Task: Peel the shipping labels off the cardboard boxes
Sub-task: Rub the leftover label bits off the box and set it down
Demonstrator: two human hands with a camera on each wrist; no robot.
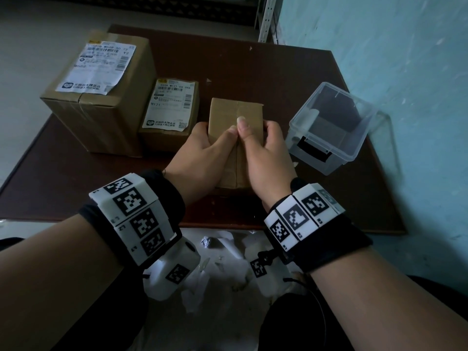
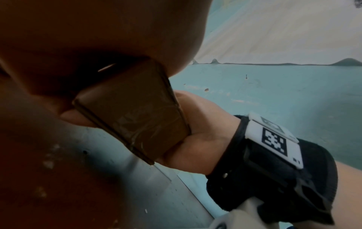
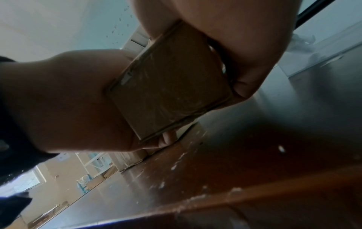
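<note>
Two-handed grip on small box (image 1: 235, 117)

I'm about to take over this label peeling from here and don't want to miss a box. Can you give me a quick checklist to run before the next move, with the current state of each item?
1. Small box held firmly: ok, left hand and right hand both grip it.
2. Its visible faces free of label: ok, plain cardboard and tape on top; the underside cannot be told.
3. Label on the large box removed: not ok, still stuck on.
4. Label on the medium box removed: not ok, still on.
5. Clear plastic bin open and within reach: ok.
6. Table space to set the small box down: ok.
</note>
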